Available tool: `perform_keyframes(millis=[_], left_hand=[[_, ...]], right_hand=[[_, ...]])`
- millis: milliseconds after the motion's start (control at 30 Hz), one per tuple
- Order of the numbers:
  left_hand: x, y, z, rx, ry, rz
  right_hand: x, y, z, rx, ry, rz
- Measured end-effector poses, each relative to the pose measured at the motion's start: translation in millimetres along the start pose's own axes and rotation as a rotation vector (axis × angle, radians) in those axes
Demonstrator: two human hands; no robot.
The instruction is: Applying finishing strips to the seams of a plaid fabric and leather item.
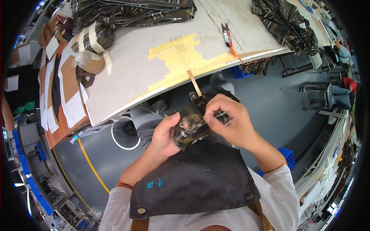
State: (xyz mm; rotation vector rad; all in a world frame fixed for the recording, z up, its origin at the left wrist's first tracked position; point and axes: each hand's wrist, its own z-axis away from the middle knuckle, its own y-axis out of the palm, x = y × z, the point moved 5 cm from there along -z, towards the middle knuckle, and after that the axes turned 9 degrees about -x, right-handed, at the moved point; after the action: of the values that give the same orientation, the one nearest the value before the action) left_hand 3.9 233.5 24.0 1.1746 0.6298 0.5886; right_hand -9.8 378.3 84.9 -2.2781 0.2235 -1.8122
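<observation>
A dark plaid cloth piece [188, 115], crossed by brown and pale stripes, is between my hands just beyond my black apron. My left hand [165, 134] grips its left side, thumb on top and the other fingers mostly hidden beneath. At the right side, my right hand [233, 121] is closed in a pinch, thumb and forefinger together against the cloth. Whether something small is also in that pinch, I cannot make out. A flat wooden stick [194, 82] juts from the table edge, its near end meeting the cloth's far side.
Yellow tape strips [179, 56] cover part of the pale table [127, 65]. Red-handled snips [226, 34] with an orange cord lie farther back. Plaid garments [135, 13] are piled at the far left, and another plaid heap [289, 27] sits far right. A tape-wrapped jar [90, 61] stands left.
</observation>
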Motion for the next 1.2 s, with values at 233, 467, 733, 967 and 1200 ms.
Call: perform_keyframes(millis=[233,467,733,967,1200], left_hand=[[-6,23,2,-0.096,0.072,-0.377],[2,58,2,0.307,0.309,-1.624],[28,54,0,0.777,0.568,-2.206],[30,-10,-56,-0.111,-0.136,-1.151],[27,-32,-44,-0.045,-0.135,-0.326]], right_hand=[[34,-10,7,-0.162,-0.233,0.242],[59,-62,34,-0.429,-0.334,0.253],[-19,-160,30,-0.533,0.058,0.29],[-51,-98,47,-0.439,0.056,0.36],[-18,7,54,0.058,-0.074,0.433]])
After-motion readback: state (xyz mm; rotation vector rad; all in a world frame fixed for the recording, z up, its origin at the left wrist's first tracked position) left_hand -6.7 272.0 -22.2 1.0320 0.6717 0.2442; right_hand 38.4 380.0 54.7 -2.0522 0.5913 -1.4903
